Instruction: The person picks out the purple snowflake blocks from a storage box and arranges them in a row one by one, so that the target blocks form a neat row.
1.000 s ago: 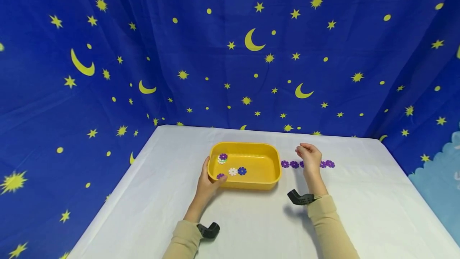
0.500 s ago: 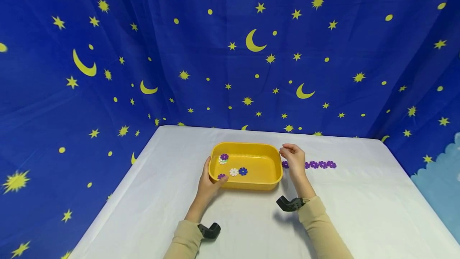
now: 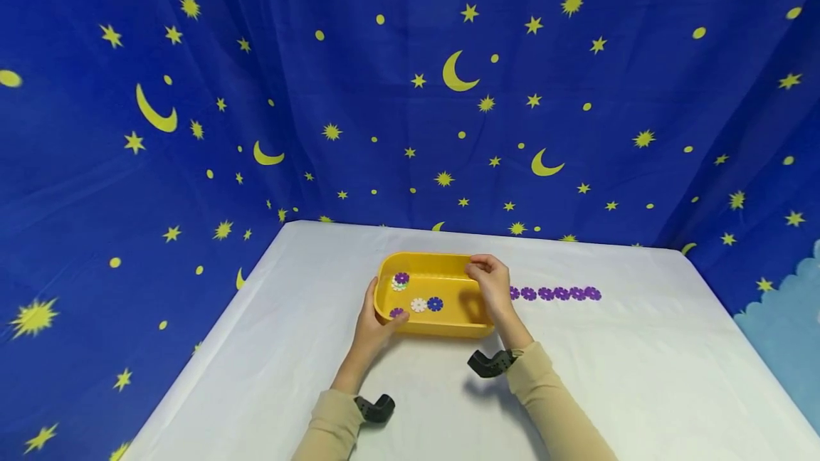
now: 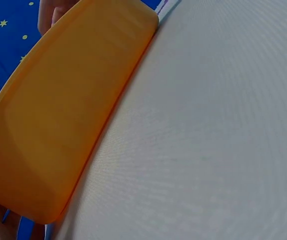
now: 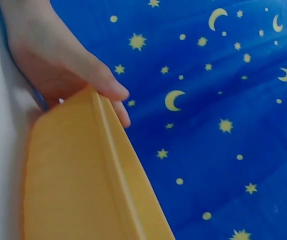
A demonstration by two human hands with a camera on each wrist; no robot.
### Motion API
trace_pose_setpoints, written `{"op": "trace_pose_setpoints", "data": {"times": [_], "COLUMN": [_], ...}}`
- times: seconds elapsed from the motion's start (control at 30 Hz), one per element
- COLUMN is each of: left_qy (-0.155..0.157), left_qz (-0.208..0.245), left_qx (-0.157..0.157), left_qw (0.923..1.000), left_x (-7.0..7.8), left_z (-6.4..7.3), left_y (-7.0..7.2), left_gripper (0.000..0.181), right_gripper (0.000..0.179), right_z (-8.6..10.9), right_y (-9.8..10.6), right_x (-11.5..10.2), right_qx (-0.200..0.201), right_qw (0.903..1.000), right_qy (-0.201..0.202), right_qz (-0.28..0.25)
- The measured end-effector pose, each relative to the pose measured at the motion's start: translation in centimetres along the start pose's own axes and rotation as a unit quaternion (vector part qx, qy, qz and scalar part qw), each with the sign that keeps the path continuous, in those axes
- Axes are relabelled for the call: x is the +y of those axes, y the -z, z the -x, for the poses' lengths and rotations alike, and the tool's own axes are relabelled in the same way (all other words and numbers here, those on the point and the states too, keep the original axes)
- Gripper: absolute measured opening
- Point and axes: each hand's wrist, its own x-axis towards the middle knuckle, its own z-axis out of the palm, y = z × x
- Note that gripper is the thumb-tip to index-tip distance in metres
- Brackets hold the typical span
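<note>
My left hand [image 3: 374, 322] grips the left end of a yellow plastic bin [image 3: 464, 287], thumb over the near rim and fingers round the outer side. Over the bin's right end is my right hand [image 3: 493, 287], its fingers loosely bent and no piece visible in them. In the right wrist view the thumb and a finger of that right hand [image 5: 68, 60] show beyond the bin's corner. Inside the bin lie a purple flower disc [image 3: 401, 278] overlapping a white one, a white flower disc [image 3: 418, 305] beside a blue flower disc [image 3: 435, 304], and another purple disc partly hidden by the near rim.
A row of several purple flower discs [image 3: 546, 294] lies on the white tabletop [image 3: 576, 347] right of the bin. Behind the table hangs a blue curtain [image 3: 384, 105] with yellow moons and stars. Black cameras sit on both wrists.
My right hand has moved left from above the purple row to over the bin's right end, uncovering the row's middle discs. My left hand keeps its grip on the bin.
</note>
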Motion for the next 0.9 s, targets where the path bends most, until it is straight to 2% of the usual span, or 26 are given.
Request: {"op": "trace_pose_setpoints", "data": {"times": [0.17,0.33,0.67,0.9], "left_qy": [-0.004,-0.005,-0.02,-0.018], "left_qz": [0.002,0.002,0.016,0.019], "left_qx": [-0.002,0.0,-0.003,-0.007], "left_qw": [1.0,1.0,0.9997,0.9996], "left_x": [0.0,0.1,0.0,-0.2], "left_z": [-0.1,-0.2,-0.4,-0.2], "left_y": [0.1,0.2,0.2,0.2], "left_gripper": [0.095,0.095,0.095,0.094], "right_gripper": [0.027,0.028,0.03,0.03], "right_z": [0.2,0.7,1.2,1.3], "right_y": [-1.7,-3.5,-6.4,-7.4], "right_x": [0.3,0.4,1.1,2.0], "right_qx": [-0.022,-0.082,-0.213,-0.256], "right_qw": [0.9993,0.9947,0.9716,0.9596], "right_qy": [0.008,-0.002,-0.023,-0.036], "right_qz": [0.027,0.063,0.101,0.112]}}
